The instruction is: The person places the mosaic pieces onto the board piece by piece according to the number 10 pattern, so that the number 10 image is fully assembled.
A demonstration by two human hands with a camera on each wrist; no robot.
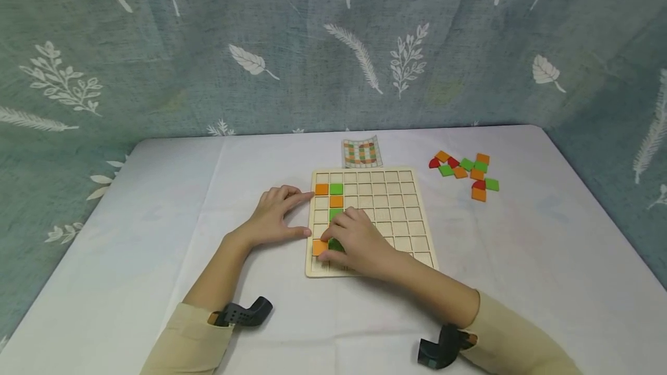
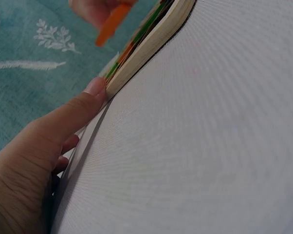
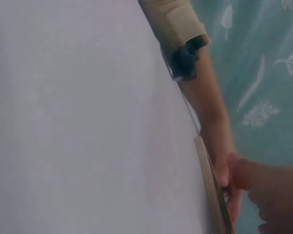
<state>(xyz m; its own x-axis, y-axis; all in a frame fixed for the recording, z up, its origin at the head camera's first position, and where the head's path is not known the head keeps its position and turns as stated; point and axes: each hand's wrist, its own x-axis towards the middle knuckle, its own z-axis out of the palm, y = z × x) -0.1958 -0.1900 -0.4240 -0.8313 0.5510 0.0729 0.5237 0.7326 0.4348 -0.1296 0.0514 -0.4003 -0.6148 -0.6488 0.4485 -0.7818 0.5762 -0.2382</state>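
Observation:
A wooden grid board [image 1: 383,213] lies on the table. Orange and green square tiles fill some of its left cells, among them an orange tile [image 1: 321,189] and a green tile [image 1: 336,189] at the top. My right hand [image 1: 359,245] is over the lower left of the board, pinching an orange square tile [image 2: 113,24] between fingertips and thumb. That tile is tilted, above the board's surface. Beneath the fingers, a green tile [image 1: 336,245] is partly covered. My left hand [image 1: 273,216] rests on the table with spread fingers, index fingertip and thumb tip at the board's left edge.
A small card with a coloured grid pattern [image 1: 362,153] lies just behind the board. Loose orange, green and red pieces [image 1: 460,172] are scattered at the back right. A leaf-patterned curtain [image 1: 312,45] hangs behind the white-covered table [image 1: 531,236].

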